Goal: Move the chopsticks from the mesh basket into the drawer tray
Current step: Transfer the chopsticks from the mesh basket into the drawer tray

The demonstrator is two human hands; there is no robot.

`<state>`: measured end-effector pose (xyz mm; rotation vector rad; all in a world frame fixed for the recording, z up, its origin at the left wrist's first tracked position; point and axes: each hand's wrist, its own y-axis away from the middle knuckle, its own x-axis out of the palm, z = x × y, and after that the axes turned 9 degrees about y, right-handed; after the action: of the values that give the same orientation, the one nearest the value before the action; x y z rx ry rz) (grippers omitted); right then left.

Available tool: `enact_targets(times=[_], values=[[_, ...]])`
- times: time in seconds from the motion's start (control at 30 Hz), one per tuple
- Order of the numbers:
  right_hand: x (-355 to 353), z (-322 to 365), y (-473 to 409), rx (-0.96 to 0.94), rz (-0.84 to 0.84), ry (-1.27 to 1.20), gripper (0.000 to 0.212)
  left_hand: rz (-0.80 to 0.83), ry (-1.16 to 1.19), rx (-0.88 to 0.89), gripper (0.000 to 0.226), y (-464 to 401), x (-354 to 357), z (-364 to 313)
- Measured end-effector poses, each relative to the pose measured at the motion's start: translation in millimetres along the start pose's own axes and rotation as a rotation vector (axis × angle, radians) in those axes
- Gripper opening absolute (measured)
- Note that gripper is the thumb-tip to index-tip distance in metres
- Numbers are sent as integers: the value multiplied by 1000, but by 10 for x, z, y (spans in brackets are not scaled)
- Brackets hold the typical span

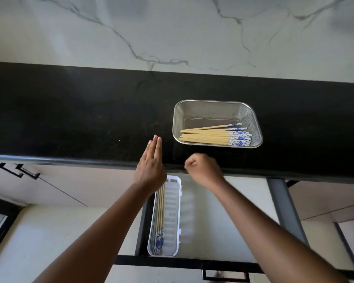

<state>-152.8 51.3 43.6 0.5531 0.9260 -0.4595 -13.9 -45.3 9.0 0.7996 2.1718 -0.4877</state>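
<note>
A steel mesh basket [253,119] sits on the black countertop and holds several bamboo chopsticks [208,135] with blue-and-white ends pointing right. Below, in the open drawer, a white plastic tray [173,217] holds a few more chopsticks [160,213] along its left side, patterned ends toward me. My left hand [151,166] is flat with fingers straight and together, hovering over the counter edge left of the basket, holding nothing. My right hand [202,170] is curled into a loose fist just below the basket's near edge; I see nothing in it.
The open drawer [223,221] has a pale floor and a dark front rail with a handle [226,275]. Black cabinet handles [18,170] are at the left. A marble wall [172,31] rises behind the black countertop [70,119].
</note>
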Motion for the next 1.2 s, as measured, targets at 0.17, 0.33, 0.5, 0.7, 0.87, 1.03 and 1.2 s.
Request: enact_targets(times=[0.17,0.33,0.5,0.7,0.87,1.03,1.2], values=[[-658,-269,-360,-71,-256,177,24,21,-23,70,76,-174,-5,-190],[-1038,-750,-905,-62,-228,426,27,197,-117,106,71,-175,85,-190],[-1230,-986,-1296,-63,156,579,61,186,-177,132,73,-114,113,-203],[-1261,-932,-1550,-102,305,612,69,185,-279,171,73,-175,145,-276],[-1237,-909,-1637,-160,312,684,46,194,-292,144,71,-187,179,-285],[-1265,-946,-1675,-162,325,665,40,205,-295,135,72,-199,163,-308],[-1276,-954,-1701,-178,296,637,36,212,-290,123,72,-201,148,-325]])
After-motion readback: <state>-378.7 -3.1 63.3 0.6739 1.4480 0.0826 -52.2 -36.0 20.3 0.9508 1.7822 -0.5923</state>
